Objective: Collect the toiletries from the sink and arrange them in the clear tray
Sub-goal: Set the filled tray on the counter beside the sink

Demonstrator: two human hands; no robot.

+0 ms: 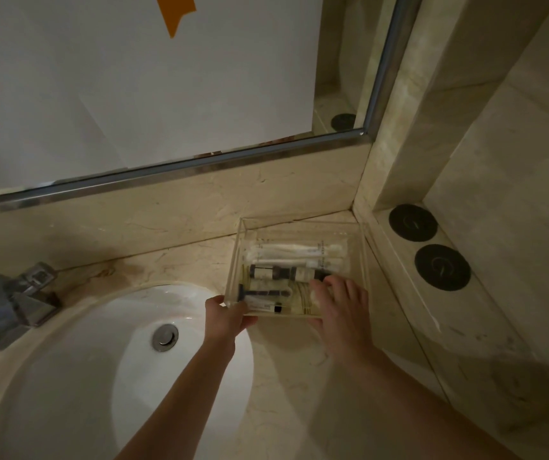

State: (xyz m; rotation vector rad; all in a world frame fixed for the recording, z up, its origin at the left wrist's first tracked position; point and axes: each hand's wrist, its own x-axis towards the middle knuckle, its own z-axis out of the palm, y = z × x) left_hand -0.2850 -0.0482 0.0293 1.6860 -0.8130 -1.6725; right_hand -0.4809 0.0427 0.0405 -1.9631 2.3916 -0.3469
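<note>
Clear plastic forms the tray, a shallow box sitting on the marble counter right of centre in the frame, its far edge near the corner where the backsplash meets the side ledge. Inside it, the toiletries lie with their long axes running left to right: white wrapped packets along the far side, dark bottles laid on their sides just in front of them, and a razor and a small tube nearest the front wall. Labels are too small and dim to read, and the right ends of the bottles are hidden under the fingers.

At the tray's front left corner, the left hand has its fingers curled around the wall, gripping it. Over the front right part reaches the right hand, fingers spread and pointing into the tray, tips touching or just above the bottles; whether it holds anything I cannot tell. Both forearms are cut off by the lower edge.

Lower left is the white sink, its drain open to view. A blurred chrome tap stands at the left edge. Two black round discs sit on the ledge to the right, and a framed mirror fills the upper left.
</note>
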